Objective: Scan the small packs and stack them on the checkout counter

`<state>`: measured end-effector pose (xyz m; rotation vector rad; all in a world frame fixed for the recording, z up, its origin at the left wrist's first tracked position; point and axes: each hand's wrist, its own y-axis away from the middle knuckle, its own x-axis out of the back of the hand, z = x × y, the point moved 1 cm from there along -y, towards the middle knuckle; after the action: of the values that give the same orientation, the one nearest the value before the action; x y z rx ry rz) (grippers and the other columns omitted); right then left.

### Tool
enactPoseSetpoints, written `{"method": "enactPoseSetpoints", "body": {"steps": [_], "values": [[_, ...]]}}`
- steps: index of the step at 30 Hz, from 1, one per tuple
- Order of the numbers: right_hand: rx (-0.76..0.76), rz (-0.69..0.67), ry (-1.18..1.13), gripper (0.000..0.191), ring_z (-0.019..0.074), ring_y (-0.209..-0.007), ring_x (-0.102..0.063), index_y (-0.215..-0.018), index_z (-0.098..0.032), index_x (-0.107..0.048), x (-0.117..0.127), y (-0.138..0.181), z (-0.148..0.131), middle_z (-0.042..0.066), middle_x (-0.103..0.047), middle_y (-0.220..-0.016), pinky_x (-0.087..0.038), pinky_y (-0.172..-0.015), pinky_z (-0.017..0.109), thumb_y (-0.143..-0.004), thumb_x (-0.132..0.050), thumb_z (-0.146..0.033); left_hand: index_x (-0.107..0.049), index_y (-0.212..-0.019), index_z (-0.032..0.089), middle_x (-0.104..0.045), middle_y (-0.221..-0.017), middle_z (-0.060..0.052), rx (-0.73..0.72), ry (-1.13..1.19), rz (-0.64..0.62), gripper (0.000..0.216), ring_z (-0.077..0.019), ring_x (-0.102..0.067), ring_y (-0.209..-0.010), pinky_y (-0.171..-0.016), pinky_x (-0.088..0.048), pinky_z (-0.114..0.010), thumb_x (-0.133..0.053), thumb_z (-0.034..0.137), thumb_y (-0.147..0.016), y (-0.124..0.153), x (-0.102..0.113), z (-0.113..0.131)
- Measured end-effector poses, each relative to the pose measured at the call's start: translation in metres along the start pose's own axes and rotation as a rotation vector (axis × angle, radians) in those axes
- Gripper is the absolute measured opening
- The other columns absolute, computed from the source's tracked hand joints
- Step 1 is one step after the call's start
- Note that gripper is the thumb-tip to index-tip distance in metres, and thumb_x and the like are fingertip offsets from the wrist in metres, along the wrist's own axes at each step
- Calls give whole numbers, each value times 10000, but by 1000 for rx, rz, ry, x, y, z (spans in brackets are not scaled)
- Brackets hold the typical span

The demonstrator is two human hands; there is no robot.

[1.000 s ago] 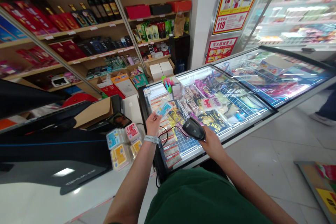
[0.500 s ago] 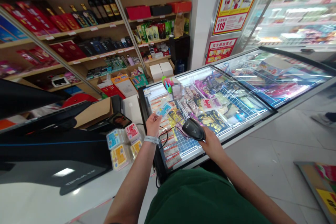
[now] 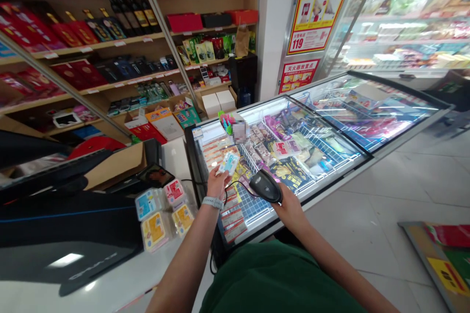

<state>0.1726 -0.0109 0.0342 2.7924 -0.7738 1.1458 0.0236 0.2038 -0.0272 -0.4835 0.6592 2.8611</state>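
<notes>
My left hand point(image 3: 216, 184), with a pale watch at the wrist, is closed on a small plastic box with a light blue label point(image 3: 229, 162), held over the left end of the glass-topped freezer point(image 3: 253, 227). My right hand point(image 3: 290, 208) wraps round a black handheld barcode scanner point(image 3: 265, 186). The scanner's front faces left, towards the box but apart from it. A black cable point(image 3: 235, 182) runs from the scanner past my left hand. On the counter to the left stand several similar boxes with blue, yellow and red labels point(image 3: 157, 231).
A dark checkout machine point(image 3: 73, 234) and an open cardboard box point(image 3: 117, 168) stand on the left. Behind are shelves point(image 3: 147, 36) of bottles and gift boxes. Colourful bags point(image 3: 226, 121) lie at the freezer's back left corner. A display stand point(image 3: 436, 254) is on the floor at right.
The view has shifted slightly, so the surroundings sit further left. The blue-labelled box has tilted and come slightly nearer the scanner. Both hands keep their holds.
</notes>
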Motion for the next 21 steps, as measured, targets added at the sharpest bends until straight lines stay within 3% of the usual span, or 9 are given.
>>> {"method": "enactPoseSetpoints", "body": {"steps": [4, 9, 14, 21], "values": [[-45, 46, -18, 306, 248, -956, -625, -1068, -207, -530, 8, 1, 2, 73, -653, -999, -501, -832, 373, -767, -514, -158, -556, -881, 173, -688, -786, -42, 165, 16, -35, 260, -145, -679, -684, -687, -572, -306, -702, 89, -683, 0, -26, -20], [-93, 94, -62, 293, 230, -913, -640, -1035, -201, -553, 21, 3, 8, 61, -663, -970, -512, -798, 338, -748, -519, -150, -561, -803, 133, -662, -691, -40, 350, 32, -84, 69, -141, -673, -632, -661, -566, -275, -612, 106, -766, -7, -76, -46], [-130, 129, -83, 308, 232, -916, -649, -1043, -207, -568, 34, 5, 16, 55, -676, -969, -517, -792, 334, -743, -519, -155, -566, -788, 141, -647, -661, -19, 448, -2, -104, 119, -113, -644, -611, -655, -534, -230, -671, 103, -745, -18, -137, -79], [-211, 139, -67, 266, 228, -864, -658, -996, -207, -571, 47, 8, 27, 47, -683, -919, -518, -752, 322, -742, -510, -157, -545, -788, 172, -649, -706, -7, 525, -29, -159, 186, -119, -644, -649, -707, -551, -267, -695, 73, -738, -31, -225, -119]]}}
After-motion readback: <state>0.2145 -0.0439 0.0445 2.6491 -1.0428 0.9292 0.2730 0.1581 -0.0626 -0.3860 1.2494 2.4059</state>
